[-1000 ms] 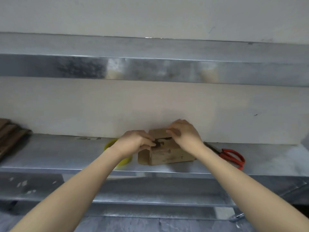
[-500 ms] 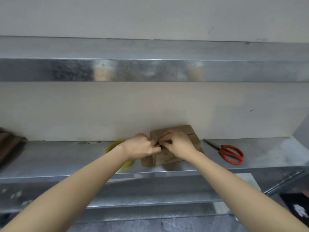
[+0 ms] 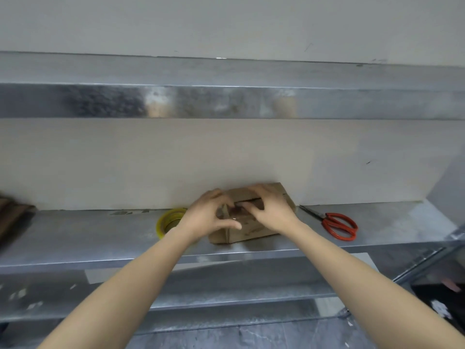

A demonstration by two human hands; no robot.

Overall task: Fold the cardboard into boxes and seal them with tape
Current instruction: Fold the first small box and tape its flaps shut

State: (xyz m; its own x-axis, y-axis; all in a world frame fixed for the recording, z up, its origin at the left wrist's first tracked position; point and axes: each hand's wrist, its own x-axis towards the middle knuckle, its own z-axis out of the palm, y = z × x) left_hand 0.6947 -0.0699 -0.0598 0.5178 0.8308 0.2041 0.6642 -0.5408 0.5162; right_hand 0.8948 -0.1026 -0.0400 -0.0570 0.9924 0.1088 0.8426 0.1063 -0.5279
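Two hands on a small cardboard box [image 3: 251,231] that sits on a metal shelf [image 3: 100,238].
The left hand [image 3: 208,217] has its grip closed on the box's left end, thumb on the front face and fingers curled over the top. The right hand [image 3: 271,210] lies across the top, fingers fairly straight, pressing along the flap seam. A yellow tape roll [image 3: 168,220] stands just left of the box, red scissors [image 3: 337,225] lie to its right, and a brown stack [image 3: 12,215] sits far to its left.

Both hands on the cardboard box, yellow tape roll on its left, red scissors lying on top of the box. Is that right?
Not quite. The head view shows the red scissors lying on the metal shelf, right of the cardboard box and apart from it. The rest holds: left hand and right hand are on the box, yellow tape roll on its left.
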